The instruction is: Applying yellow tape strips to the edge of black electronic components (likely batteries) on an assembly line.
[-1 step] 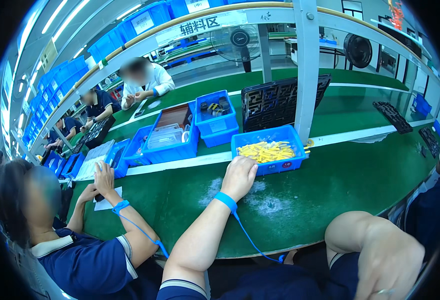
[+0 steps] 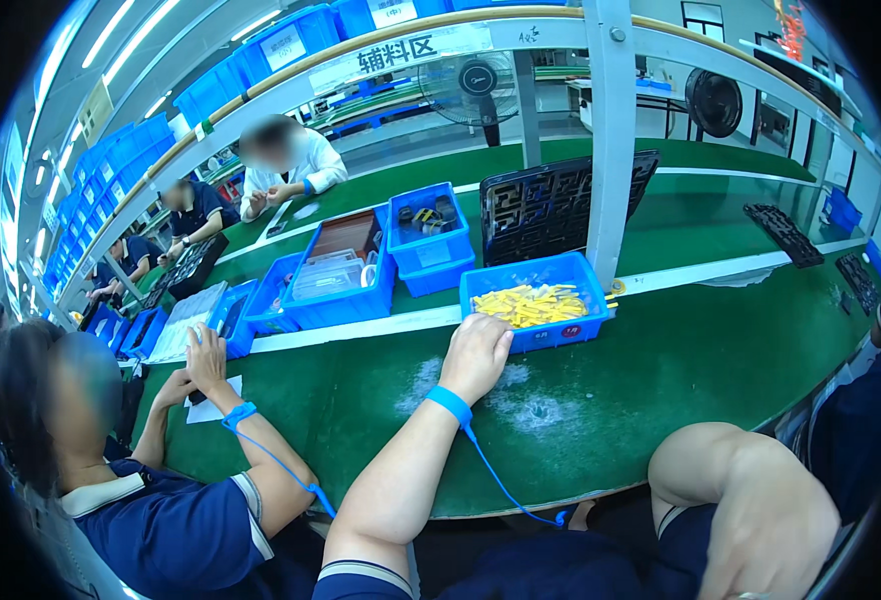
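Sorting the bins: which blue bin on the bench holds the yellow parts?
The shallow blue bin right in front of the left hand, beside the white post. The other blue bins hold dark or clear items.

This is a factory assembly hall. A long green bench (image 2: 661, 380) runs through it, with a white strip along its middle and blue bins (image 2: 431, 262) of small parts standing by that strip; one bin (image 2: 536, 330) holds yellow pieces. Black trays (image 2: 551, 205) lean against a metal post (image 2: 611, 150). More blue bins fill racks (image 2: 111, 170) at the far left. Workers in dark uniforms sit along the bench's edges, two with blue wrist straps (image 2: 451, 403). Fans (image 2: 713, 100) and strip lights hang overhead.
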`<state>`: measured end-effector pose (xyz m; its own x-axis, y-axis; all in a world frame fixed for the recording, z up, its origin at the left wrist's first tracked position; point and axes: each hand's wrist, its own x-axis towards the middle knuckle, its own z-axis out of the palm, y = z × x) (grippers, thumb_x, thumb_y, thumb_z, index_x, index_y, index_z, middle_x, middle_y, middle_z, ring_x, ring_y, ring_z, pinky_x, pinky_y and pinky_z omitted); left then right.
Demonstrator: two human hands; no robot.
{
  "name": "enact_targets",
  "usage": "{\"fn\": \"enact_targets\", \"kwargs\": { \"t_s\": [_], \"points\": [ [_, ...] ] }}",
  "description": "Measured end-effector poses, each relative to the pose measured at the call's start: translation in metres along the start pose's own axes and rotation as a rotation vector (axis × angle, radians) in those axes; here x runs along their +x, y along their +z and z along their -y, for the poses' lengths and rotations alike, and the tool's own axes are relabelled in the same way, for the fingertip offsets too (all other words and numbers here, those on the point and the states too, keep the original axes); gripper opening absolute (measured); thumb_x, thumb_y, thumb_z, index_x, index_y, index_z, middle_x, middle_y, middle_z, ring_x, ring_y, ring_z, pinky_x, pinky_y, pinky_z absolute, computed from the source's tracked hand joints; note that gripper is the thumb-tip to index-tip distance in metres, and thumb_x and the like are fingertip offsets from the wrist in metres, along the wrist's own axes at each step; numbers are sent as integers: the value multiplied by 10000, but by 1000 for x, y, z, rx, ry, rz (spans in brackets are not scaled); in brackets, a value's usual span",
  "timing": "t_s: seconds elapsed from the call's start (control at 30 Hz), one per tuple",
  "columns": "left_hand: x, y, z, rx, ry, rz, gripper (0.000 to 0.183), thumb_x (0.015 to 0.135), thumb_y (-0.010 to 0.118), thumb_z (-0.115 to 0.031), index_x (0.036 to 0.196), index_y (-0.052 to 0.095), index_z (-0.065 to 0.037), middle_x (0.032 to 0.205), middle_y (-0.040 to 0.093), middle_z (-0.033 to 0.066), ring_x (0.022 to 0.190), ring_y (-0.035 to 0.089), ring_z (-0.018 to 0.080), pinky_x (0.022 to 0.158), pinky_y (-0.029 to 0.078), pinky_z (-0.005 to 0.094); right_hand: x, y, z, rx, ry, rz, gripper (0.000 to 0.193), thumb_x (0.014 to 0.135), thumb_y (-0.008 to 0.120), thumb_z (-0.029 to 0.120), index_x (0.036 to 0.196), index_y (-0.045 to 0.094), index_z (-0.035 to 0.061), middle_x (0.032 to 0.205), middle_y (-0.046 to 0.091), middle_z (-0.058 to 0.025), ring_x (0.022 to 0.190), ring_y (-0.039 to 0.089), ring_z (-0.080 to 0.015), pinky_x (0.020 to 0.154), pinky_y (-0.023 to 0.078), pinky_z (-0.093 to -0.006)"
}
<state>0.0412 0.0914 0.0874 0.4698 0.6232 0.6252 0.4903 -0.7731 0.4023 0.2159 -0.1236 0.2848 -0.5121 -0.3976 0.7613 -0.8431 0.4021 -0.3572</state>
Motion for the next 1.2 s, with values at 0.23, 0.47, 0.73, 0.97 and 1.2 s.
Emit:
{"fn": "enact_targets", "kwargs": {
  "t_s": [0.23, 0.47, 0.73, 0.97, 1.2],
  "points": [
    [-2, -3, 2, 19, 33, -39, 125, 824, 599, -116, 856, 645, -4, 898, 647, 151, 938, 571, 337, 851, 447, 441, -1, -5, 1, 20, 262, 515, 130, 799, 547, 64, 743, 617, -30, 781, 592, -178, 768, 590, -267, 589, 440, -374],
    [-7, -4, 10, 27, 30, -34, 136, 836, 591, -120, 880, 650, -6, 930, 648, 157, 955, 567, 344, 867, 441, 437, -25, -31, -20, 13, 180, 233, 299, 942, 534, 218, 1049, 611, -50, 1005, 615, -167, 780, 599, -260, 643, 475, -332],
    [-1, 0, 2, 37, 28, -27, 117, 836, 590, -99, 881, 641, -3, 929, 639, 158, 955, 566, 340, 872, 439, 432, -169, -53, 11, -733, 1350, -834, 232, 821, 677, 138, 1019, 685, 18, 896, 699, -91, 830, 640, -148, 761, 504, -283],
    [-1, 1, 4, 22, 5, 2, 132, 852, 573, -93, 908, 639, 7, 947, 629, 172, 957, 566, 341, 868, 444, 422, -343, -20, 131, -1981, 2068, -877, 251, 793, 631, 187, 994, 688, 49, 1020, 638, -155, 1017, 582, -311, 914, 461, -413],
    [-1, -2, 2, 30, -7, 31, 166, 891, 525, -113, 907, 619, 24, 961, 613, 183, 952, 564, 341, 875, 432, 409, -368, -9, 155, -2008, 2417, -1090, 314, 839, 578, 286, 1004, 672, 37, 1065, 600, -141, 1079, 534, -304, 932, 436, -437]
  ]
}}
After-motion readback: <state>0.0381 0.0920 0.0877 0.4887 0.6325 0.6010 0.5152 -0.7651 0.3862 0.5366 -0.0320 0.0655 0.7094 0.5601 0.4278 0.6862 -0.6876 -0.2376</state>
